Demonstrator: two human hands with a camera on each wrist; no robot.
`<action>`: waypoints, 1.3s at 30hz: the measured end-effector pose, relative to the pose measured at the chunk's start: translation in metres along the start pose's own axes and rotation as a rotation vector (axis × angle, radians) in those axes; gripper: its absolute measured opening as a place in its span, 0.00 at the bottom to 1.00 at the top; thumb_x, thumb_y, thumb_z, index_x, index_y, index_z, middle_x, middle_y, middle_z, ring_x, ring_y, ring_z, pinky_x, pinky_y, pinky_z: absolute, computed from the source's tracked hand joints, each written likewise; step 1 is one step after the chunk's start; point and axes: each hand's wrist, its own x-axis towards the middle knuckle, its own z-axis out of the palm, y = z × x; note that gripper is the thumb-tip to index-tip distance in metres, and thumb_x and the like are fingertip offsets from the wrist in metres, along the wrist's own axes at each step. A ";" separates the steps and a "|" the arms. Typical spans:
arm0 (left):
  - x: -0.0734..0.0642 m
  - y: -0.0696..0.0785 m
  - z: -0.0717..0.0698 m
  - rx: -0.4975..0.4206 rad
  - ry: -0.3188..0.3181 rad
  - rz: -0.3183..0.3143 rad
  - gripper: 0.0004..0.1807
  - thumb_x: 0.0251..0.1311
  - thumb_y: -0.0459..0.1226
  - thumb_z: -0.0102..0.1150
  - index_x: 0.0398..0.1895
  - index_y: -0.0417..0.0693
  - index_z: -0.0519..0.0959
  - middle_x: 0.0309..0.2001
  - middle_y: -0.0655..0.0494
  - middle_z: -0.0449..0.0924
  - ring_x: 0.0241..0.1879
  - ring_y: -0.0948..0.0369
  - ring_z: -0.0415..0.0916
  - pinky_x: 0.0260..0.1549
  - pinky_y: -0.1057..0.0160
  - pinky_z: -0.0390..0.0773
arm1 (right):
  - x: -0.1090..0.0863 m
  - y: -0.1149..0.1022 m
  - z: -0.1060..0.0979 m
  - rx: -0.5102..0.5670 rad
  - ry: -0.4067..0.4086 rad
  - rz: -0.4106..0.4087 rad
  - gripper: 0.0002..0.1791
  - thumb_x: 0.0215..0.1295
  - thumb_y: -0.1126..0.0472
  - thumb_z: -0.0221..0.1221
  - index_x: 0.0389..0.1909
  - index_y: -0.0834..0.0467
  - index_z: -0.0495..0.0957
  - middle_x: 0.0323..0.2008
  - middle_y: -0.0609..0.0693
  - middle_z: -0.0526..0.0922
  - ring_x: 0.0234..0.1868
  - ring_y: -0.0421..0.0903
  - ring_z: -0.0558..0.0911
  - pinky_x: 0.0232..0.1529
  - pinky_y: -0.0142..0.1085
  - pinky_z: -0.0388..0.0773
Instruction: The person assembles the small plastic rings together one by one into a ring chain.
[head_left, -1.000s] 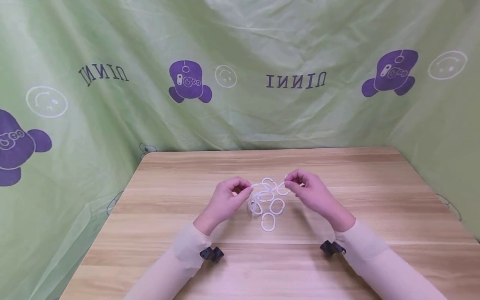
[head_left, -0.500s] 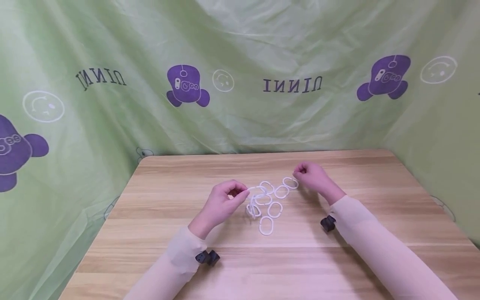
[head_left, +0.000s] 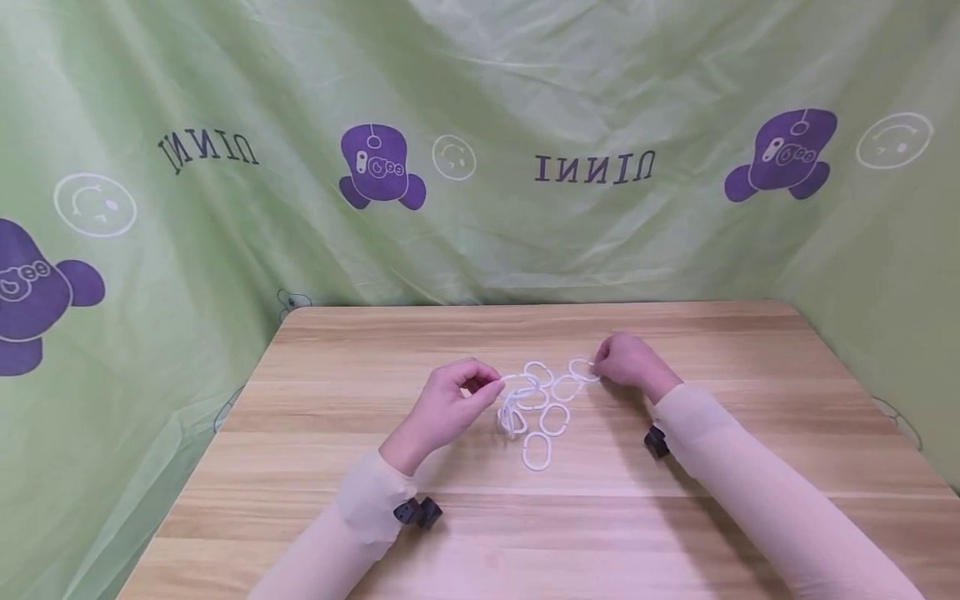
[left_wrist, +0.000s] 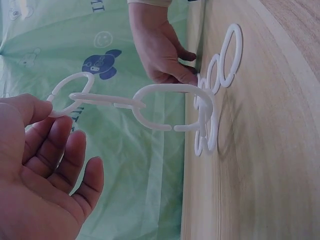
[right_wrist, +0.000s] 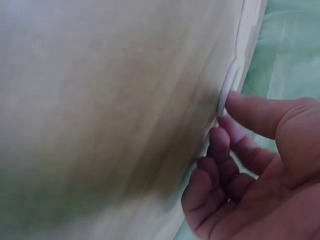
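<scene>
My left hand point(head_left: 446, 406) pinches the end link point(left_wrist: 70, 79) of a white plastic ring chain between thumb and index finger, its other fingers loosely bent. From there, linked rings point(left_wrist: 172, 87) slope down to the table, as the left wrist view shows. My right hand point(head_left: 632, 363) is at the far right ring point(head_left: 582, 380) of the group, thumb and fingertip pinching its edge point(right_wrist: 226, 86) low over the wood. Between the hands several white oval rings, each with a small gap, lie overlapping. Closest to me lies one ring point(head_left: 537, 469) with its long side pointing toward me.
The wooden table point(head_left: 300, 483) extends on every side of the rings. A green curtain point(head_left: 480, 233) with purple figures and smiley faces hangs behind and beside it. Small black cameras point(head_left: 417, 512) sit at both wrists.
My right hand has moved right, and the far right ring now lies farther from my left hand. Lately the right fingertips came down to its edge. The left hand stays nearly still.
</scene>
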 end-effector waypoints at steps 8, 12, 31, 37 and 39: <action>0.000 0.001 0.003 -0.012 -0.022 0.007 0.02 0.64 0.34 0.63 0.35 0.46 0.84 0.30 0.59 0.81 0.31 0.62 0.75 0.29 0.62 0.76 | -0.006 0.009 0.002 -0.006 0.018 -0.062 0.09 0.60 0.62 0.63 0.37 0.64 0.80 0.33 0.53 0.81 0.35 0.50 0.77 0.41 0.45 0.74; 0.000 0.002 0.006 -0.013 -0.034 0.003 0.02 0.63 0.34 0.64 0.35 0.45 0.84 0.31 0.58 0.81 0.30 0.62 0.75 0.29 0.66 0.75 | -0.010 0.011 0.001 -0.038 -0.006 -0.045 0.07 0.63 0.61 0.61 0.35 0.62 0.79 0.31 0.52 0.80 0.33 0.50 0.76 0.38 0.43 0.74; 0.000 -0.004 0.005 -0.008 -0.046 -0.018 0.02 0.64 0.35 0.64 0.35 0.46 0.84 0.30 0.58 0.81 0.29 0.62 0.74 0.27 0.66 0.75 | -0.059 -0.031 -0.008 0.366 0.049 -0.234 0.09 0.69 0.61 0.60 0.44 0.62 0.81 0.36 0.59 0.82 0.35 0.51 0.77 0.33 0.37 0.75; 0.000 -0.002 0.005 -0.021 -0.048 -0.017 0.02 0.64 0.35 0.64 0.36 0.46 0.84 0.30 0.58 0.81 0.30 0.62 0.74 0.27 0.67 0.74 | -0.081 -0.055 -0.006 0.372 0.065 -0.364 0.06 0.68 0.59 0.61 0.39 0.58 0.82 0.33 0.53 0.81 0.32 0.46 0.76 0.32 0.35 0.75; 0.000 -0.001 0.005 -0.021 -0.050 -0.026 0.02 0.63 0.35 0.64 0.36 0.46 0.84 0.30 0.58 0.81 0.30 0.62 0.74 0.28 0.67 0.75 | -0.087 -0.062 -0.005 0.386 0.078 -0.394 0.06 0.68 0.59 0.61 0.38 0.57 0.82 0.33 0.50 0.80 0.32 0.45 0.76 0.32 0.35 0.75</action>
